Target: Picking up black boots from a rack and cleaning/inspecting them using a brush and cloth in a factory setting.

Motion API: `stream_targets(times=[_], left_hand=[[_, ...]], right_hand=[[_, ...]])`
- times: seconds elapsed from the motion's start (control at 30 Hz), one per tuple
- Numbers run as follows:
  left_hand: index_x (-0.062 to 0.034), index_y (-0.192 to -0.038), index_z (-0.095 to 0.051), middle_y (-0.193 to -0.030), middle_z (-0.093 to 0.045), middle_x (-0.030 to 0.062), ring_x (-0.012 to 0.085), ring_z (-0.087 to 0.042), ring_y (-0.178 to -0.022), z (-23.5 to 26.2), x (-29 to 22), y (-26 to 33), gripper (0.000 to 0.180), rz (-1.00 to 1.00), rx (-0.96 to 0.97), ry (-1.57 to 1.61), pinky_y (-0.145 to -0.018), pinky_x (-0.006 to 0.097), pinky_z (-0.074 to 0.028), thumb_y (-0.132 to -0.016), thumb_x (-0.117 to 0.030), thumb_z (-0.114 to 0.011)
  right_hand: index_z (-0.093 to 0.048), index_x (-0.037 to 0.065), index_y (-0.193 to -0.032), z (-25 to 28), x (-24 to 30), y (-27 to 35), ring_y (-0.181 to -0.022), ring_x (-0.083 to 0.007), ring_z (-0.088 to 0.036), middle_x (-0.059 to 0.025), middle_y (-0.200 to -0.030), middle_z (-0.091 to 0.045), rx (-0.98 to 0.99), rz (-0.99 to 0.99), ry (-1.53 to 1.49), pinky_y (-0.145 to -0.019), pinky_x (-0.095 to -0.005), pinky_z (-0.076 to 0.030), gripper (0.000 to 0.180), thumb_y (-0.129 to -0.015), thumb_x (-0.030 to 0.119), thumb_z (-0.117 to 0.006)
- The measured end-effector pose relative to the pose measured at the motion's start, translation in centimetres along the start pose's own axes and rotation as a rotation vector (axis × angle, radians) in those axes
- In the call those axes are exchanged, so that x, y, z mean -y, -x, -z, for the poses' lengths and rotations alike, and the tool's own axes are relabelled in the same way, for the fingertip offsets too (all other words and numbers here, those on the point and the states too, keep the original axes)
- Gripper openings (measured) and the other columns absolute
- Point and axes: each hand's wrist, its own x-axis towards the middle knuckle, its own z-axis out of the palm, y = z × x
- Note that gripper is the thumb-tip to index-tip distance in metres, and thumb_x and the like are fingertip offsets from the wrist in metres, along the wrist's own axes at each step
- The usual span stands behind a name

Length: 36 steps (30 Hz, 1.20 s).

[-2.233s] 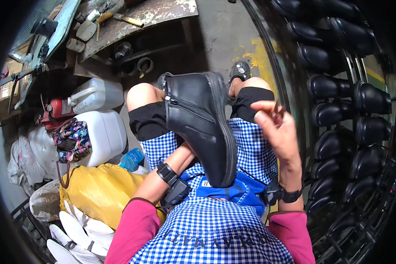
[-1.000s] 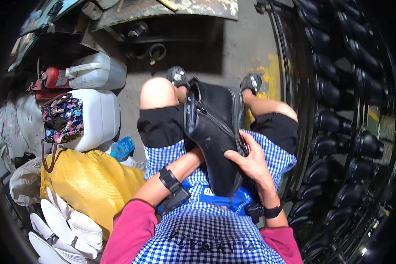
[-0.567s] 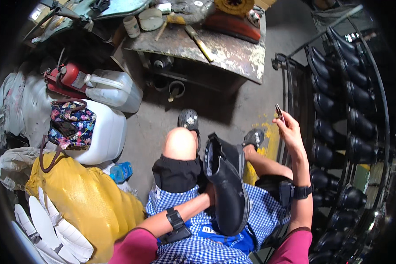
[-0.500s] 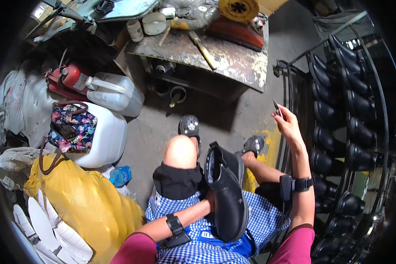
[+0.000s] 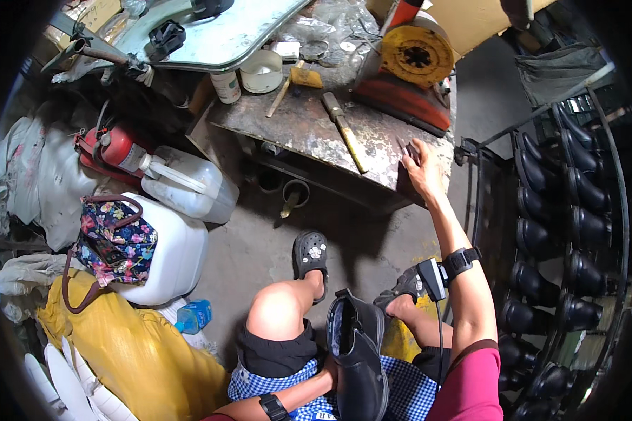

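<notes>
A black boot (image 5: 358, 358) is held upright in the lap, between the two knees, with its open top facing up. The left hand (image 5: 328, 372) is pressed against the side of the boot, low down. Most of that hand is hidden behind the boot, so it cannot be told if the fingers are closed around it.

The right hand (image 5: 420, 167) is stretched far out to the near edge of a worn metal table (image 5: 309, 126). Its fingers are laid down on the table top, close together, beside some small dark bits. It cannot be told if anything is pinched between them. A black strap with a small box (image 5: 442, 270) is worn on the right forearm.

A hammer with a yellow handle (image 5: 345, 132) is seen on the table, a little to the left of the right hand and not touching it. A red machine with a yellow wheel (image 5: 411, 67) is set further back on the table, and a white tub (image 5: 261, 70) is near the far edge.

On the floor to the left, a red fire tank (image 5: 116, 149) is laid next to a white jug (image 5: 186, 184). A flowered bag (image 5: 112, 242) is rested on a bigger white can (image 5: 172, 263). A yellow sack (image 5: 126, 351) is below them. A rack full of black boots (image 5: 562, 231) is stood on the right.
</notes>
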Motion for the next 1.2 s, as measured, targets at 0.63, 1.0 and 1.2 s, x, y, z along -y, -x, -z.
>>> stream_targets(times=[0.63, 1.0, 1.2], left_hand=[[0.0003, -0.117, -0.048, -0.096, -0.057, 0.0137, 0.0192, -0.056, -0.077, -6.7, 0.8, 6.3, 0.040, -0.042, -0.384, -0.030, -0.068, 0.030, -0.048, -0.094, -0.032, -0.039], [0.0022, -0.119, -0.048, -0.091, -0.059, 0.0129, 0.0168, -0.056, -0.069, -8.2, -0.9, 8.0, 0.042, -0.051, -0.610, -0.113, -0.061, 0.027, -0.049, -0.095, -0.031, -0.039], [0.0009, -0.128, -0.036, -0.109, -0.055, 0.0159, 0.0221, -0.058, -0.085, -6.3, -1.2, 8.5, 0.053, -0.046, -0.545, -0.699, -0.079, 0.031, -0.049, -0.097, -0.040, -0.024]], right_hand=[[-0.059, 0.003, -0.104, -2.2, 14.6, -5.2, -0.066, -0.0186, -0.060, -0.0133, -0.078, -0.063, -0.137, 0.428, -0.405, -0.064, -0.0285, -0.047, 0.022, -0.086, 0.017, -0.060], [-0.061, 0.002, -0.101, -7.2, 21.3, -11.5, -0.080, -0.0333, -0.062, -0.0194, -0.084, -0.063, -0.041, 0.551, -0.112, -0.071, -0.0377, -0.048, 0.023, -0.083, 0.017, -0.056], [-0.061, 0.002, -0.096, -8.0, 22.8, -11.6, -0.079, -0.0367, -0.060, -0.0226, -0.081, -0.060, -0.037, 0.526, -0.140, -0.073, -0.0431, -0.047, 0.022, -0.082, 0.018, -0.056]])
